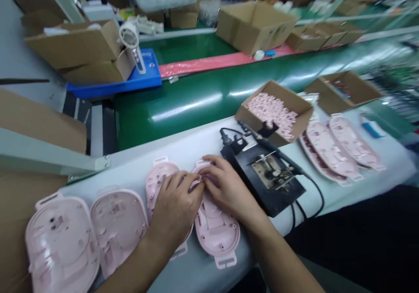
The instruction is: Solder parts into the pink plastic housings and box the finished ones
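A pink plastic shell half (218,229) with a slotted tab lies open side up on the white-covered bench in front of me. Over its upper end, my left hand (178,201) and my right hand (225,188) meet with fingertips pinched together. Whatever is between the fingertips is hidden by the fingers. Close on the left, another pink shell half (162,171) is partly covered by my left hand and wrist. Further left lie two more pink shell halves, one at the far left (62,236) and one beside it (119,219).
A black device with a metal plate (276,173) and cables stands right of my right hand. Behind it is a cardboard box of small pink parts (275,110). More pink shells (330,149) lie at the right. A green conveyor belt (196,105) runs beyond the bench.
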{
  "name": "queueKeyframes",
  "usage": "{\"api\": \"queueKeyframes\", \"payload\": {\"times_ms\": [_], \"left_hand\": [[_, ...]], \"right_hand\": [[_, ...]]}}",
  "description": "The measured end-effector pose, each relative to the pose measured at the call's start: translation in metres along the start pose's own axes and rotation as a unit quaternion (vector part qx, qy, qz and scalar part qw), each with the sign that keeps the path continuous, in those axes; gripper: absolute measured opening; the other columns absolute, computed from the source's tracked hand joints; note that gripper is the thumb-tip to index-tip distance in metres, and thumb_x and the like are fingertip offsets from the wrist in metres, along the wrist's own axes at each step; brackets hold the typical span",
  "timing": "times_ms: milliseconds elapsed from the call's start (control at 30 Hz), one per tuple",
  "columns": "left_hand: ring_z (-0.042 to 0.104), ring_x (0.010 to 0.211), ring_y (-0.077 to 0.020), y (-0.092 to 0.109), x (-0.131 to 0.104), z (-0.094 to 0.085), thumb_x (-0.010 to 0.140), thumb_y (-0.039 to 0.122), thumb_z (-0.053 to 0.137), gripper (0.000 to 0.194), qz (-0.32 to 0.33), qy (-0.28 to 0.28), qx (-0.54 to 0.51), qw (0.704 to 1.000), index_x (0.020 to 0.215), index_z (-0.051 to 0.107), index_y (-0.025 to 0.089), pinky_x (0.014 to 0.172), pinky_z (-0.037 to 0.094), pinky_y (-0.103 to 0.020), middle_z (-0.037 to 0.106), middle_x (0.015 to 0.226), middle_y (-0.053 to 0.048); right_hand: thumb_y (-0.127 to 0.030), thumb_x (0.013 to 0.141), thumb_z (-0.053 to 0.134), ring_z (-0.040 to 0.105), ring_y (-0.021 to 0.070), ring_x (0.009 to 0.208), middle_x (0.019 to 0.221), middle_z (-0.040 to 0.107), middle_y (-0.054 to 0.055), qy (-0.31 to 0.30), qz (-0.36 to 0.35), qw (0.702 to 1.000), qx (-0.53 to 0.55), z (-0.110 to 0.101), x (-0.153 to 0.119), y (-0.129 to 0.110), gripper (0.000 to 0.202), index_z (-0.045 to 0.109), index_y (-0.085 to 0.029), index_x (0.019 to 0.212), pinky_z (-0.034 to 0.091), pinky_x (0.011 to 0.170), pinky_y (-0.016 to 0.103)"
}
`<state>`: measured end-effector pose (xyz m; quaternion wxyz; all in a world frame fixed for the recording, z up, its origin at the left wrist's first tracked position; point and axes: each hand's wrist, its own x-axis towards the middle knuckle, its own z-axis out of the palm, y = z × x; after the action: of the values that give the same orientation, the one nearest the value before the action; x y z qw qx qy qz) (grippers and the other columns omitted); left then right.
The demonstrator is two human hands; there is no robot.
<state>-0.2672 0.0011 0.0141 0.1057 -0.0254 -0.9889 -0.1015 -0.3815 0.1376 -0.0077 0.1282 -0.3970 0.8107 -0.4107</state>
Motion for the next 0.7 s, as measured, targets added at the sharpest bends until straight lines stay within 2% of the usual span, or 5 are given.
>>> {"api": "queueKeyframes", "payload": {"times_ms": [267,367,467,567,700], "left_hand": [[0.057,0.102,-0.0262,-0.024,-0.001,0.020,0.082,0.002,0.058,0.036,0.094,0.082,0.099,0.987,0.108,0.073,0.021,0.081,0.043,-0.039,0.068,0.113,-0.005],[0.060,0.101,-0.0247,-0.025,-0.001,0.018,0.091,0.010,0.055,0.030,0.081,0.056,0.101,0.990,0.108,0.075,0.024,0.083,0.046,-0.038,0.068,0.115,-0.005],[0.062,0.099,-0.0262,-0.021,0.000,0.011,0.095,0.016,0.051,0.027,0.028,-0.009,0.091,0.995,0.102,0.076,0.022,0.085,0.049,-0.042,0.069,0.110,-0.008],[0.062,0.106,-0.0291,-0.015,0.005,0.001,0.097,0.017,0.042,0.036,-0.013,-0.072,0.084,0.994,0.107,0.076,0.020,0.092,0.050,-0.048,0.069,0.113,-0.011],[0.057,0.127,-0.0312,-0.015,-0.004,-0.013,0.099,0.027,0.035,0.047,-0.001,-0.091,0.079,0.993,0.135,0.065,0.026,0.102,0.051,-0.054,0.060,0.140,-0.007]], "right_hand": [[-0.021,0.091,0.055,0.060,0.0258,0.111,0.131,0.059,0.005,-0.073,-0.001,0.981,-0.182,-0.011,0.031,-0.015,0.024,0.074,-0.020,0.106,0.058,0.091,0.041],[-0.022,0.090,0.057,0.061,0.0293,0.102,0.124,0.060,0.010,-0.111,0.016,0.956,-0.273,-0.012,0.034,-0.036,0.025,0.072,-0.017,0.108,0.060,0.072,0.040],[-0.018,0.091,0.055,0.061,0.0307,0.105,0.118,0.062,0.012,-0.100,-0.032,0.948,-0.299,-0.018,0.022,-0.060,0.021,0.072,-0.013,0.104,0.058,0.079,0.041],[-0.026,0.096,0.054,0.063,0.0242,0.104,0.117,0.066,0.005,-0.018,-0.102,0.953,-0.286,-0.057,0.009,-0.076,0.023,0.067,-0.021,0.115,0.055,0.085,0.035],[-0.028,0.105,0.038,0.060,0.0188,0.116,0.128,0.064,0.004,0.125,0.041,0.947,-0.292,-0.159,0.034,-0.051,0.035,0.056,-0.025,0.135,0.047,0.100,0.031]]}}
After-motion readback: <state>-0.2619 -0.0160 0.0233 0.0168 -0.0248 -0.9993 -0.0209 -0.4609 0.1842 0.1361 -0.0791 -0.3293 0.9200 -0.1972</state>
